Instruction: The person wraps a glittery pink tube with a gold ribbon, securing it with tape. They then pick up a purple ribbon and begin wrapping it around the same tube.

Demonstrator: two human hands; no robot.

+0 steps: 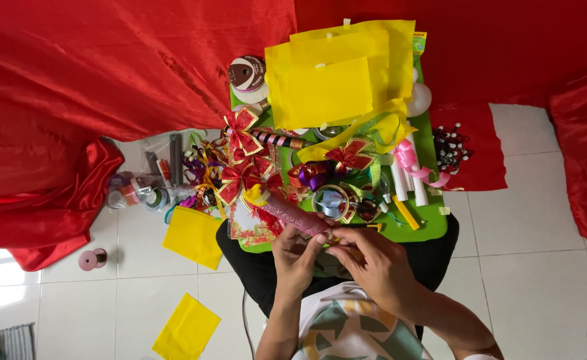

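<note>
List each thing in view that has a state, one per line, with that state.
Left hand: gripping the pink glitter ribbon roll.
Right hand: fingers pinched at the roll's end.
Pink glitter ribbon roll: rolled up, tilted.
Red-and-gold bows: tied, piled on the green board.
Yellow fabric sheets: stacked flat.
Pink spool: lying on the tiled floor.

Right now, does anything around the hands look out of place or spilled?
Two yellow sheets lie loose on the floor tiles, off the crowded green board, and a pink spool sits alone by the red cloth. Nothing looks damaged.
</note>
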